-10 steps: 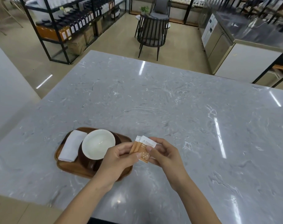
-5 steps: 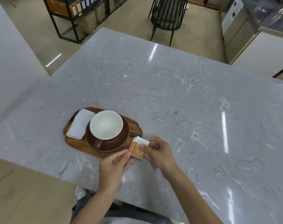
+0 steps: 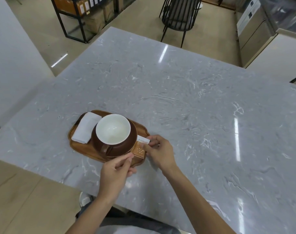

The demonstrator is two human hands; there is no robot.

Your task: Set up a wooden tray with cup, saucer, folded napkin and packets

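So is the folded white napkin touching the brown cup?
Cannot tell: in the head view the folded white napkin lies beside the brown cup, whose bulge hides any gap.

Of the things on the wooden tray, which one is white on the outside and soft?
The folded napkin, lying at the left end of the tray. The cup is brown outside, and the packets are mostly orange.
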